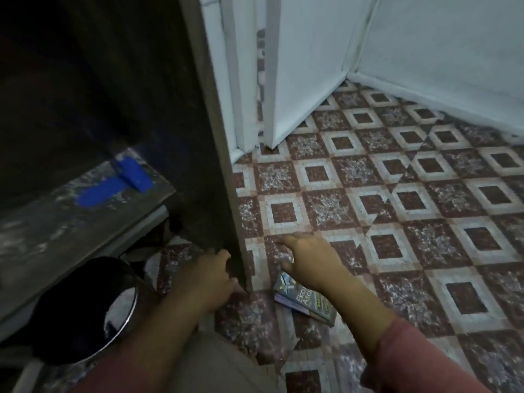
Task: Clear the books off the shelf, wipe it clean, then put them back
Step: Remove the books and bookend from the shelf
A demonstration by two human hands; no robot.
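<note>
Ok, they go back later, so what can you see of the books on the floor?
A small stack of thin books lies flat on the patterned tile floor, beside the foot of the shelf's side panel. The top cover looks glossy, dark with pale lettering. The open right hand hides its far end; contact is unclear.

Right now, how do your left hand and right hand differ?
The left hand has curled fingers against the foot of the shelf's dark side panel; the right hand has straight fingers stretched over the floor tiles. The left hand is beside no book; the right hand is over the books lying there, contact unclear. Both reach down to floor level.
</note>
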